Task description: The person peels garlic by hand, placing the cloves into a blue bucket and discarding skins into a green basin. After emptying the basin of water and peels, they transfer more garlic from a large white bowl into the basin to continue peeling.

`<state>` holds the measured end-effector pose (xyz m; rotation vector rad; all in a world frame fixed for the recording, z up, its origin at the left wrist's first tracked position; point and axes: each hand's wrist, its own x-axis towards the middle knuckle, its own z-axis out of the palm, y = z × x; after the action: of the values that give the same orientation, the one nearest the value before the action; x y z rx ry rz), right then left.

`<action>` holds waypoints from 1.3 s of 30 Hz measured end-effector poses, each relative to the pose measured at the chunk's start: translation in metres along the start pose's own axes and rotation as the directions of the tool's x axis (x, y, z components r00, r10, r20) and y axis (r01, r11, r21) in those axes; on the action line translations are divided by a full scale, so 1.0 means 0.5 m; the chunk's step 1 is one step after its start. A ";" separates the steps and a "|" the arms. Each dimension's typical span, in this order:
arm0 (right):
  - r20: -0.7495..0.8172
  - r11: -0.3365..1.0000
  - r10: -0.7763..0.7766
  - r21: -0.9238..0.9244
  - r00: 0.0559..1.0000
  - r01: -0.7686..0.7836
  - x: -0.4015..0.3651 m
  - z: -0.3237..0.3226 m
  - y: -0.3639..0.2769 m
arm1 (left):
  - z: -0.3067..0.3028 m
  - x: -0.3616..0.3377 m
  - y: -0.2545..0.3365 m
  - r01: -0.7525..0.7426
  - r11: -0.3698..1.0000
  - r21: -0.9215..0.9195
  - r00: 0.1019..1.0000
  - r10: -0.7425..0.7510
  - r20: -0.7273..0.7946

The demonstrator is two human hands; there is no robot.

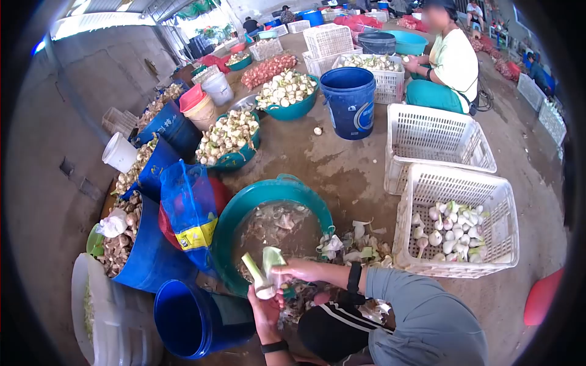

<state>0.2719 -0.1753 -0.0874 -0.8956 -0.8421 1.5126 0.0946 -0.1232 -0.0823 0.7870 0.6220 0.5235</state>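
Note:
A garlic bulb (265,291) with a thick pale-green stem is in my left hand (266,314), its fingers closed around the bulb from below. My right hand (296,270) pinches a pale outer leaf (272,258) that stands apart from the stem. Both hands are over the near rim of a green tub (323,210), which holds murky water and loose skins. More garlic bulbs (455,232) lie in the white crate (516,244) to my right. Peeled skins (366,247) are heaped on the floor beside the tub.
A blue bucket (165,305) stands at my near left, and a blue barrel tipped with garlic (119,244) lies beyond it. A second white crate (397,131), another blue bucket (349,82) and garlic-filled green tubs (299,111) stand ahead. Another person (455,67) sits at the far right.

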 end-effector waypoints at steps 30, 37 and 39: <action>-0.346 0.572 0.235 -0.706 0.908 -0.417 -0.169 -0.181 0.013 | -0.032 0.054 -0.031 -0.205 0.660 -0.723 0.975 0.075 -0.208; 0.210 0.559 -0.343 -0.738 0.916 0.378 0.030 0.029 0.005 | -0.010 0.054 -0.044 -0.290 0.842 -0.454 0.925 0.125 -0.358; 0.182 0.813 -0.205 -0.515 0.962 0.271 0.077 0.045 0.062 | -0.009 0.040 -0.008 -0.370 0.865 -0.339 0.886 0.219 -0.409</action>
<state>0.2346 -0.1413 -0.1079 -1.0587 -1.4584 1.1249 0.1061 -0.1105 -0.0941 0.3852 0.6966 1.0677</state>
